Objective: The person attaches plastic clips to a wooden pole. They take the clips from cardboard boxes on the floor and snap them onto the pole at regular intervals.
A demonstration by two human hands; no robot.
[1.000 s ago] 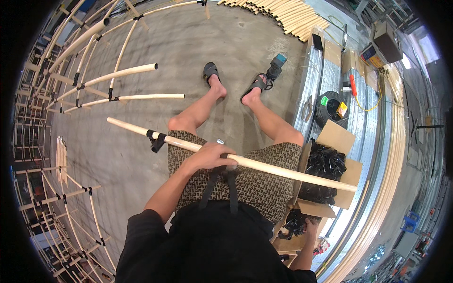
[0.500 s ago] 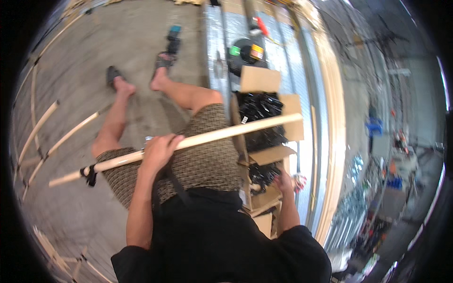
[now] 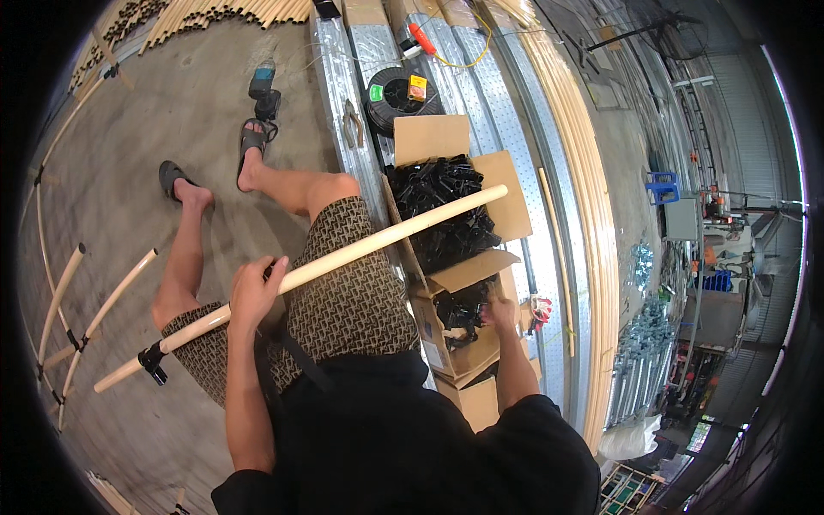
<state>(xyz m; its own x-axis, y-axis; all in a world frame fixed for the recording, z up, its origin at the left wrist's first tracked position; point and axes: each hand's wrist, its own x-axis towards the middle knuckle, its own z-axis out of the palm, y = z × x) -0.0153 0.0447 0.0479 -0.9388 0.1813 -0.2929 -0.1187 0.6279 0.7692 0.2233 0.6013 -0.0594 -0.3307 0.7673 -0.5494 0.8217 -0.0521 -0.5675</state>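
Note:
My left hand point(image 3: 256, 293) is closed around a long cream-coloured pipe point(image 3: 378, 245), which slants across my lap. A black clamp-like fitting point(image 3: 153, 362) sits on the pipe near its lower left end. The pipe's other end reaches over an open cardboard box point(image 3: 432, 139) full of black fittings point(image 3: 438, 193). My right hand point(image 3: 499, 311) is at the edge of a second, nearer cardboard box point(image 3: 468, 359), beside the black pieces point(image 3: 462, 311) inside it. Its fingertips are partly hidden and blurred, so whether they grip a piece is unclear.
Metal channels point(image 3: 515, 112) run along my right, bearing a black spool point(image 3: 399, 96), pliers point(image 3: 352, 124) and a red-handled tool point(image 3: 421, 39). A teal-and-black power tool point(image 3: 264, 86) stands by my foot. Joined pipe frames point(image 3: 81, 343) occupy the left floor; more pipes point(image 3: 227, 13) lie beyond.
The whole view has shifted, and the picture is sharper. The pipe's left end sits lower, still in my left hand. My right hand stays at the nearer box.

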